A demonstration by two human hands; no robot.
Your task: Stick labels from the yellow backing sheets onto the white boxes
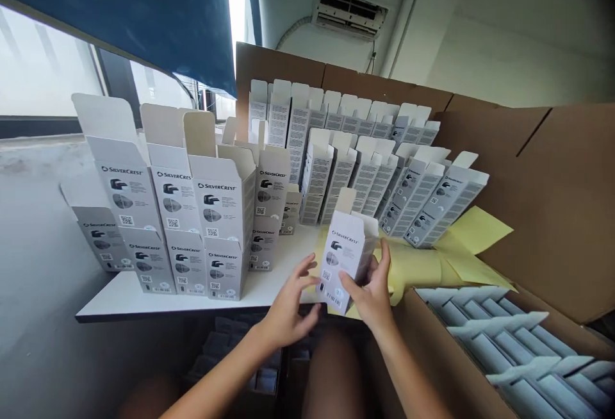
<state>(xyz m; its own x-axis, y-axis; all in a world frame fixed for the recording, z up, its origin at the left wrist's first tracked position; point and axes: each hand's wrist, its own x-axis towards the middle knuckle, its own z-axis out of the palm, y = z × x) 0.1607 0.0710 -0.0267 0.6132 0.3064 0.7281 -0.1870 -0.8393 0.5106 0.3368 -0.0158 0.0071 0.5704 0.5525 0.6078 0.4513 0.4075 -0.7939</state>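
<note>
A grey-and-white SilverCrest carton (342, 259) with its top flap standing up is gripped by my right hand (372, 287), the thumb across its front and the fingers behind. It is held slightly tilted above the table's front edge. My left hand (294, 303) is just left of the carton, fingers spread and curved toward it, with nothing in them. Further left, stacked cartons (218, 204) with raised flaps stand two high on the white table (202, 316). Behind the held carton, rows of similar cartons (317, 175) stand upright.
Yellow paper (420, 271) lies on the table's right side. A large cardboard box (432, 336) at right holds rows of cartons. Brown cardboard panels (523, 195) wall the back and right. More cartons (264, 377) sit under the table. An air conditioner (350, 9) hangs above.
</note>
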